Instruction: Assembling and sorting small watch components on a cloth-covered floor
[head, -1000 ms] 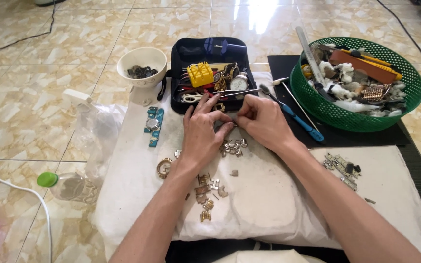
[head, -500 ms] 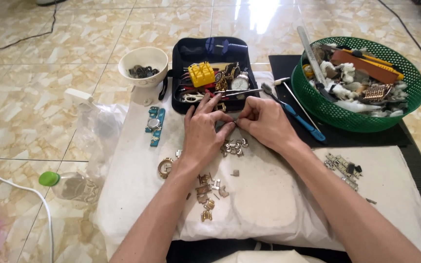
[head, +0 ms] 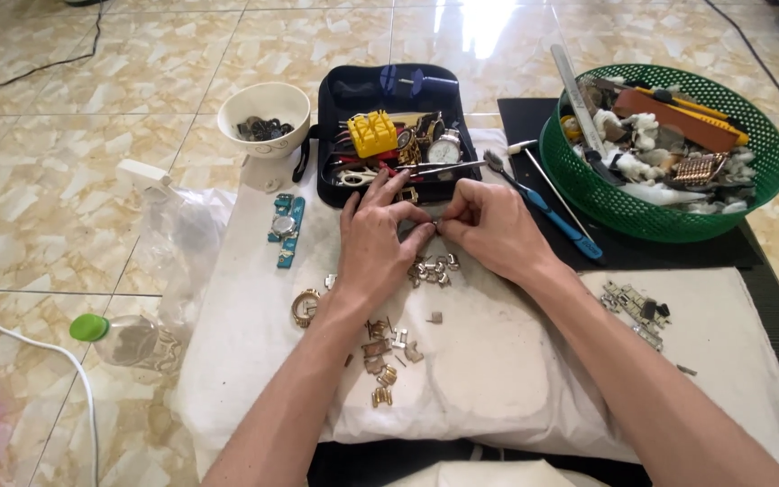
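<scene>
Cloth (head: pixel 498 379) spread on floor, case (head: pixel 344 180) at its far edge. Bowl (head: pixel 264 115) left of case; basket (head: pixel 642 212) right of it, on mat (head: pixel 534 122). Watch (head: pixel 285 229) on cloth, left of hands. Links (head: pixel 432 269) between hands and near edge. Bottle (head: pixel 128 341) off cloth, left.

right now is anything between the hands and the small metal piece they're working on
Nothing visible: the fingers of the left hand and right hand already meet on the small metal piece, above the loose links on the cloth.
</scene>
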